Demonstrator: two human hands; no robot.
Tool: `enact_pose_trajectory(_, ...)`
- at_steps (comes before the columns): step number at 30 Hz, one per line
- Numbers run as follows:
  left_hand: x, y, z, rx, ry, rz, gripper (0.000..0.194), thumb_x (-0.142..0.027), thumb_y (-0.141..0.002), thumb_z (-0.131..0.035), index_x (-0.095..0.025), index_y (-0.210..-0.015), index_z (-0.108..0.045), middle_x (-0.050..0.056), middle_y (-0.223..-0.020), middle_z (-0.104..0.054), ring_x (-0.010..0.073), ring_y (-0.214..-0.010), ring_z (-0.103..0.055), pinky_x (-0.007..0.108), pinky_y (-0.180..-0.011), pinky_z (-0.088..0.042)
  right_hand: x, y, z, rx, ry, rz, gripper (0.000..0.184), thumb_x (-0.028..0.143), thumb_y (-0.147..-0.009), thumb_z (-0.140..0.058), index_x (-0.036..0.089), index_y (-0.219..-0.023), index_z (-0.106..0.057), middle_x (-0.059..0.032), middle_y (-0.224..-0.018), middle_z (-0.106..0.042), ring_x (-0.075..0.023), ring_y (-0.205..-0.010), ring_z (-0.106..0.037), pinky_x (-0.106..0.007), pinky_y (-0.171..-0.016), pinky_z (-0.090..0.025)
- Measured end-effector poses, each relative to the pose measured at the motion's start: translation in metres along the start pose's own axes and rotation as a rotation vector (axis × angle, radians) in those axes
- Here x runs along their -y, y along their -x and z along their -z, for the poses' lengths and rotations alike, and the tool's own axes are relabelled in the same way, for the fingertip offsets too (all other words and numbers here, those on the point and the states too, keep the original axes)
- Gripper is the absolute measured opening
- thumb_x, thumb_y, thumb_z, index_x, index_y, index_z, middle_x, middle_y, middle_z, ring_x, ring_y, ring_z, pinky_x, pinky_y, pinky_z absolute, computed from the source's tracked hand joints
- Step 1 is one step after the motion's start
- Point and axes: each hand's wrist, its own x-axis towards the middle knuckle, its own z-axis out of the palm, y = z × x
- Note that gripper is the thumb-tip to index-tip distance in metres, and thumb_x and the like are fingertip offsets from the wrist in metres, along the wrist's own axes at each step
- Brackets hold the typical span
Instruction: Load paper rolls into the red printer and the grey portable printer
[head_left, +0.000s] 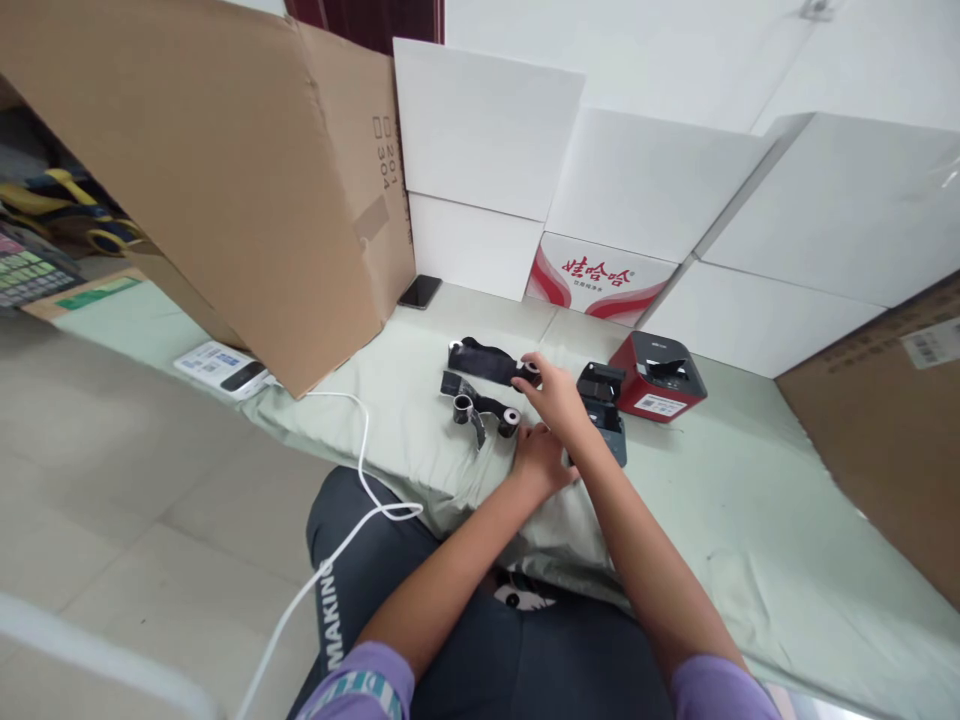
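Observation:
My right hand (553,395) pinches a spool at the right end of a black ribbon (484,362), which lies stretched on the cloth with another spool at its left end. Just below it, my left hand (541,462) rests with bent fingers at the left side of a small dark device (613,440); the lid (600,380) of this device stands up. My right forearm covers part of the device. A second black ribbon (487,405), unrolled and twisted between two white-cored spools, lies left of my hands.
A red and black machine (660,375) stands right of the device. A phone (420,291) lies by the large cardboard box (247,180). A white cable (365,440) hangs over the table's front edge. White boxes (487,130) line the back; another cardboard box (885,420) is at right.

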Motion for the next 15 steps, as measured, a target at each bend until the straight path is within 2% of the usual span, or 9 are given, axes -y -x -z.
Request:
enact_pose_trajectory(3, 0.001, -0.001, -0.005, -0.066, -0.064, -0.021, 0.058, -0.042, -0.094, -0.058, -0.022, -0.148, -0.05, 0.014, -0.149, -0.058, 0.0398, -0.135, -0.05, 0.055, -0.112, -0.038, 0.004, 0.0, -0.009, 0.181, 0.231, -0.057, 0.032, 0.035, -0.096, -0.06, 0.025, -0.126, -0.064, -0.012, -0.1, -0.076, -0.0286, -0.09, -0.07, -0.035, -0.079, -0.049)
enact_pose_trajectory(5, 0.0, -0.002, -0.006, -0.079, -0.116, -0.045, 0.055, -0.041, -0.099, -0.051, -0.019, -0.15, -0.048, 0.016, -0.155, -0.052, 0.0413, -0.141, -0.044, 0.056, -0.116, -0.035, 0.007, 0.001, -0.014, 0.221, 0.339, -0.082, 0.032, 0.036, -0.097, -0.06, 0.025, -0.126, -0.065, -0.0134, -0.099, -0.076, -0.0296, -0.09, -0.07, -0.035, -0.076, -0.048)
enact_pose_trajectory(10, -0.002, -0.003, -0.004, -0.05, -0.152, -0.051, 0.05, -0.035, -0.103, -0.047, -0.019, -0.15, -0.048, 0.016, -0.156, -0.049, 0.0421, -0.144, -0.039, 0.058, -0.117, -0.034, 0.008, 0.004, -0.017, 0.181, 0.368, -0.12, 0.031, 0.042, -0.094, -0.065, 0.027, -0.121, -0.067, -0.0124, -0.097, -0.074, -0.028, -0.088, -0.067, -0.035, -0.076, -0.047)
enact_pose_trajectory(12, -0.001, -0.002, -0.003, -0.047, -0.14, -0.047, 0.051, -0.037, -0.103, -0.048, -0.02, -0.151, -0.046, 0.015, -0.154, -0.05, 0.0425, -0.143, -0.04, 0.06, -0.117, -0.035, 0.007, 0.007, -0.015, 0.153, 0.336, -0.109, 0.032, 0.042, -0.097, -0.06, 0.026, -0.123, -0.068, -0.0135, -0.1, -0.074, -0.0292, -0.094, -0.065, -0.037, -0.081, -0.047)
enact_pose_trajectory(15, -0.003, -0.004, -0.003, -0.067, -0.089, -0.035, 0.049, -0.037, -0.101, -0.052, -0.026, -0.149, -0.047, 0.012, -0.145, -0.055, 0.0399, -0.14, -0.043, 0.058, -0.118, -0.037, 0.008, 0.019, -0.009, 0.037, 0.277, -0.022, 0.036, 0.044, -0.102, -0.048, 0.024, -0.121, -0.071, -0.0157, -0.113, -0.071, -0.0324, -0.107, -0.058, -0.043, -0.093, -0.045)
